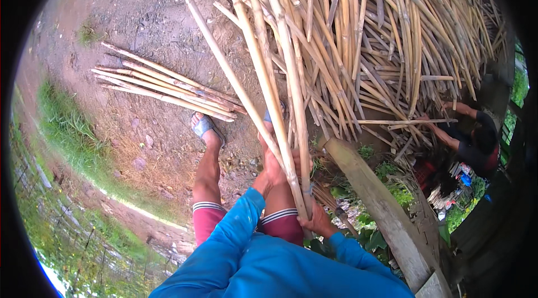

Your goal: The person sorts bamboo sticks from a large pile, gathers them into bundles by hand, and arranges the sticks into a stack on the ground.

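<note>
Several long tan bamboo poles (228, 68) slant from my lap up toward the far left, across the front of the pile. My left hand (271, 171) is closed around them above my knees, its fingers partly hidden behind the poles. Near their lower ends my right hand (319, 222) wraps round them from the right side. Where the held poles overlap the large heap of bamboo poles (381, 29), I cannot tell how many are in my grip. A smaller bundle of poles (162, 89) lies on the ground left of my feet.
A thick wooden beam (378, 208) runs along my right. Beyond it, at far right, another person (476, 138) in dark clothes reaches toward the heap's edge. A short-bristled broom-like bundle (332, 202) is beside my right hand. Grass (67, 113) borders the muddy ground (151, 12).
</note>
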A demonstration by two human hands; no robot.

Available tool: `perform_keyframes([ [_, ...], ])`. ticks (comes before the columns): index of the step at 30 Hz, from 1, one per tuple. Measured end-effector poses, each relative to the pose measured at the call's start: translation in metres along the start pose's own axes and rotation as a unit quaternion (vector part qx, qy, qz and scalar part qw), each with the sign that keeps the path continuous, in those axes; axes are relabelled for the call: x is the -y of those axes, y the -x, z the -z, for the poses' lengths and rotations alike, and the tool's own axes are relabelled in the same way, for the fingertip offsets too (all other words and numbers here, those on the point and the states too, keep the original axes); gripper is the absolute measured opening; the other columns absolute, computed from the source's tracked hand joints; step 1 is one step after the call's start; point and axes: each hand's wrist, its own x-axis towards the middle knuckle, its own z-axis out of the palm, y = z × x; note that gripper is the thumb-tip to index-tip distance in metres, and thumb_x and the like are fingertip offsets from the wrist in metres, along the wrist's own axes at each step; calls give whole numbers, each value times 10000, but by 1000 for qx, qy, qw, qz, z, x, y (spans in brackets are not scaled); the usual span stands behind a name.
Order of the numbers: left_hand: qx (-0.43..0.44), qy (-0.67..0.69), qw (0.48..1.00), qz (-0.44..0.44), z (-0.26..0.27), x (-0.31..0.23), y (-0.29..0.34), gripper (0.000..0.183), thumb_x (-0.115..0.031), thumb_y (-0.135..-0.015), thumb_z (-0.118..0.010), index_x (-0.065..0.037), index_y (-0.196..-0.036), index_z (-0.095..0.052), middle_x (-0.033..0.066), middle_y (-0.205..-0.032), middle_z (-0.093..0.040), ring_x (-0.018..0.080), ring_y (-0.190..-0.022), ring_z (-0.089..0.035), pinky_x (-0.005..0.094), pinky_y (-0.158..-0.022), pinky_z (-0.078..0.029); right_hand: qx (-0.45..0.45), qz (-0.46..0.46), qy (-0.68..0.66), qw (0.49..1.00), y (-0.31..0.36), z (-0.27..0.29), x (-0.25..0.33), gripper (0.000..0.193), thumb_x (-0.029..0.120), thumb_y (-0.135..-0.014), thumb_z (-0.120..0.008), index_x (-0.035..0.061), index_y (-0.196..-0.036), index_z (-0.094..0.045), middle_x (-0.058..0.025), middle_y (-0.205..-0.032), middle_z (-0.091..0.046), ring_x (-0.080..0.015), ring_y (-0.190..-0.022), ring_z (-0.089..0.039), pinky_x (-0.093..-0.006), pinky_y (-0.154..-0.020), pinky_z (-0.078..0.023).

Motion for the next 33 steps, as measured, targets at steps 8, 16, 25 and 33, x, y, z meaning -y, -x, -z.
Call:
perform_keyframes([
  [8, 135, 142, 980, 36, 61, 10, 65, 907, -744, -783, -508, 7, -1285, -587, 344, -1128, -622, 532, -1012, -603, 671, -937, -448, -20, -36, 106, 994, 52, -68, 9, 731, 411, -756, -790, -2, -1274, -479, -281, -1054, -636, -480, -987, -633, -535, -867, -510],
  [16, 192, 185, 964, -16, 73, -1, 99, 942, -772, -816, -506, 43, -1284, -567, 342, -1087, -625, 522, -991, -618, 638, -916, -493, -138, -26, 163, 977, 38, -85, 51, 697, 353, -738, -816, 22, -1264, -502, -225, -1121, -584, -439, -1073, -573, -515, -917, -481],
  [25, 199, 35, 967, -157, -8, -94, 108, 968, -819, -775, -412, 98, -1007, -616, 247, -838, -596, 430, -821, -594, 526, -843, -498, -200, 35, 190, 961, -37, -47, 130, 545, 343, -732, -819, -14, -1080, -598, -233, -1002, -618, -436, -953, -614, -507, -833, -507],
  [33, 248, -80, 901, -347, -13, -102, 185, 890, -885, -802, -440, -44, -1041, -603, 114, -807, -584, 327, -752, -556, 555, -796, -461, -120, 146, 112, 976, -42, -47, 160, 568, 425, -722, -799, -2, -1051, -621, -233, -1003, -661, -446, -950, -652, -539, -825, -516],
])
